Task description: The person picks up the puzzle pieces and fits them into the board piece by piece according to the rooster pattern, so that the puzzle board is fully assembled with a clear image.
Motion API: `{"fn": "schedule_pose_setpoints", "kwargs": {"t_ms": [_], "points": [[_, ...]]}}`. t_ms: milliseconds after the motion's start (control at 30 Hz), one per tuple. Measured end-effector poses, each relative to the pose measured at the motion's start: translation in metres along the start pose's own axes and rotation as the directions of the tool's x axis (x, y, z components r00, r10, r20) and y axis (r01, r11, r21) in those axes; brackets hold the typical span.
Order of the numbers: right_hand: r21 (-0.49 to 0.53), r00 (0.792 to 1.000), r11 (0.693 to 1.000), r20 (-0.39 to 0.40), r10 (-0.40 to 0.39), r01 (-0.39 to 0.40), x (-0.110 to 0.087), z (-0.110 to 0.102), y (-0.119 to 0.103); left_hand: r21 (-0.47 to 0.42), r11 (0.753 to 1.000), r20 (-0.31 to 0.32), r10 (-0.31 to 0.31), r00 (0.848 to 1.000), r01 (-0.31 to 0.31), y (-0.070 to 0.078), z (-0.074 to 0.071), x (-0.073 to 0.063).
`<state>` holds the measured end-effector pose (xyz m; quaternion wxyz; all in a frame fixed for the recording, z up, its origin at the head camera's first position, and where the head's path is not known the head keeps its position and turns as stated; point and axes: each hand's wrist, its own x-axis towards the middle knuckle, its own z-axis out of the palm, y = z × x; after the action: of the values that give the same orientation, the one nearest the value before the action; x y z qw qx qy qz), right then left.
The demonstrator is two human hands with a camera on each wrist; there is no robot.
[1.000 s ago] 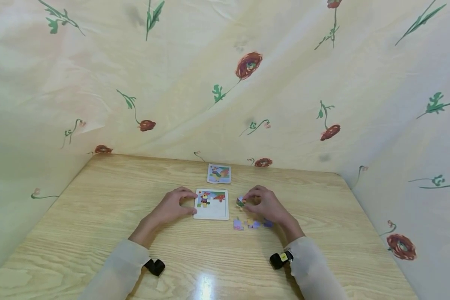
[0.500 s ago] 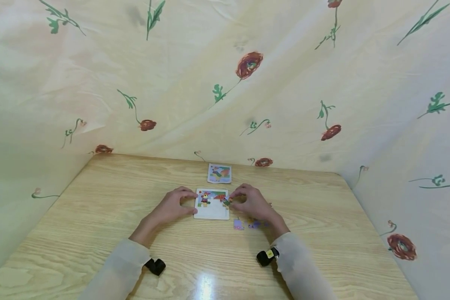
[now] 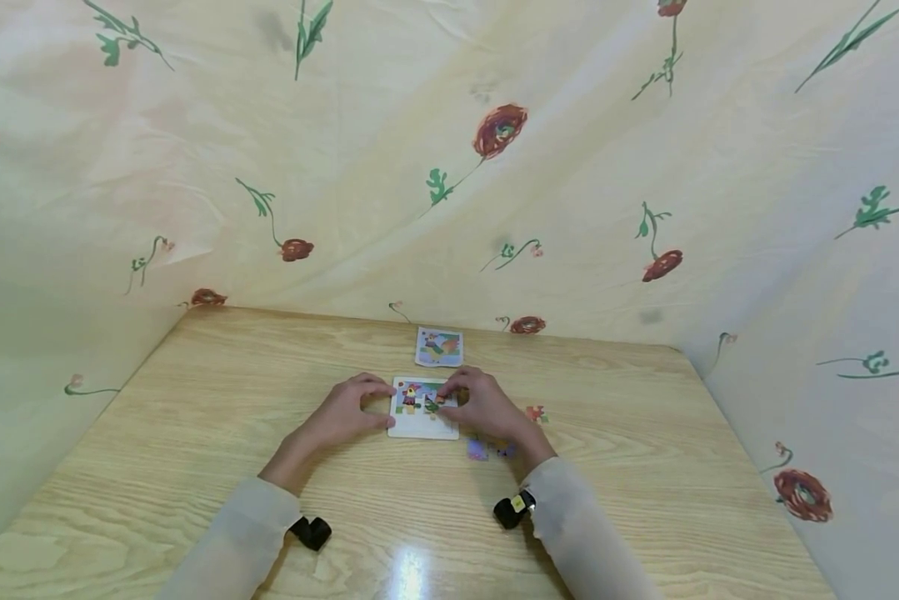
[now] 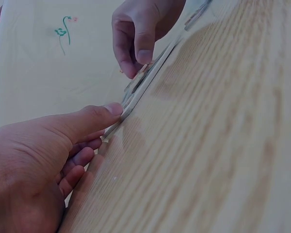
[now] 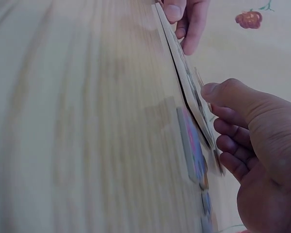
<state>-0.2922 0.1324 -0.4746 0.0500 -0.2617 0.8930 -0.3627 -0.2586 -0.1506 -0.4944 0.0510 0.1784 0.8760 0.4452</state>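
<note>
A white-framed jigsaw tray [image 3: 412, 431] lies on the table, with several pieces of a colourful animal picture fitted along its top and left. My left hand [image 3: 346, 409] grips the tray's left edge between thumb and fingers; the left wrist view shows the thumb [image 4: 112, 109] on the rim. Over the tray's right half, my right hand [image 3: 483, 407] pinches a green jigsaw piece [image 3: 431, 407] close above the board. From the right wrist, that hand's thumb [image 5: 212, 90] and fingers appear right at the tray's edge [image 5: 184, 77], and the piece is mostly hidden.
A picture card [image 3: 439, 347] of the same animal lies behind the tray. Loose pieces lie to the right: a purple one [image 3: 477, 449], others partly under the right forearm, and an orange-green one [image 3: 536, 414]. A flowered cloth [image 3: 359, 167] hangs behind the wooden table [image 3: 232, 400].
My right hand has carried the green jigsaw piece leftward from beside the tray to over its right half, uncovering the orange-green piece. My left hand stays on the tray's edge.
</note>
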Motion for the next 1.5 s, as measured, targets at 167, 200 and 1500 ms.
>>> {"fn": "schedule_pose_setpoints", "kwargs": {"t_ms": [167, 200, 1500], "points": [[-0.043, 1.000, 0.999, 0.007, -0.030, 0.030, 0.005, 0.004, -0.005, -0.003, 1.000, -0.004, 0.002, 1.000, -0.002, 0.000, 0.000, 0.000], [-0.048, 0.999, 0.998, 0.010, -0.037, 0.037, 0.006, 0.004, -0.006, -0.002, 1.000, -0.005, 0.004, 1.000, -0.004, 0.000, 0.000, 0.000], [-0.045, 0.996, 0.995, 0.024, -0.091, 0.092, 0.013, 0.013, -0.008, -0.008, 1.000, -0.007, -0.005, 1.000, 0.005, 0.002, -0.001, 0.001]]}}
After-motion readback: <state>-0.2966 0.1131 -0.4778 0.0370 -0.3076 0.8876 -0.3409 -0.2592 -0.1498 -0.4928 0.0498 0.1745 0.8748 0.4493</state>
